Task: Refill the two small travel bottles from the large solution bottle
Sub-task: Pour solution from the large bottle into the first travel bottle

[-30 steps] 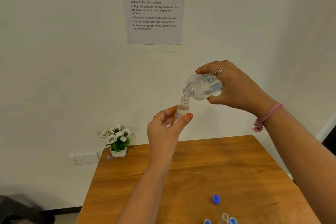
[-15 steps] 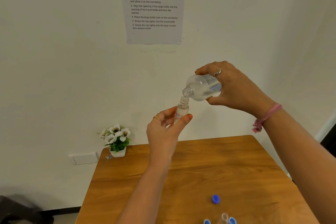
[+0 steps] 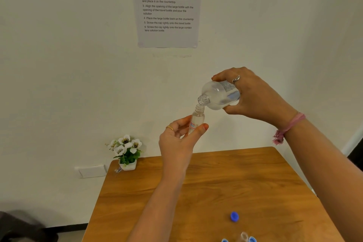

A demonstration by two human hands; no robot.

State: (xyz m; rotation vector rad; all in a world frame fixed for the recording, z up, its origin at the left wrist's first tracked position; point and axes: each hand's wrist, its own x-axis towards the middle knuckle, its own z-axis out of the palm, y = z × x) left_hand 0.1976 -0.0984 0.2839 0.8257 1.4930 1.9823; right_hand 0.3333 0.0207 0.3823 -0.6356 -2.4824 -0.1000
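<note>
My left hand (image 3: 177, 139) holds a small clear travel bottle (image 3: 197, 119) upright in the air, pinched between thumb and fingers, its neck uncapped. My right hand (image 3: 253, 95) grips the large clear solution bottle (image 3: 218, 95), tipped almost on its side with its open mouth just over the small bottle's opening. A second small bottle (image 3: 243, 236) stands uncapped at the bottom edge of the wooden table (image 3: 216, 192). A blue cap (image 3: 234, 216) lies on the table, and two more blue caps (image 3: 252, 239) show partly beside the second bottle.
A small white pot of white flowers (image 3: 126, 151) sits at the table's far left corner. A printed instruction sheet (image 3: 168, 6) hangs on the white wall. A wall socket (image 3: 92, 171) is left of the table. A dark object (image 3: 17, 228) lies at lower left.
Both hands and the two bottles stay in nearly the same pose; the large bottle's mouth remains over the small bottle.
</note>
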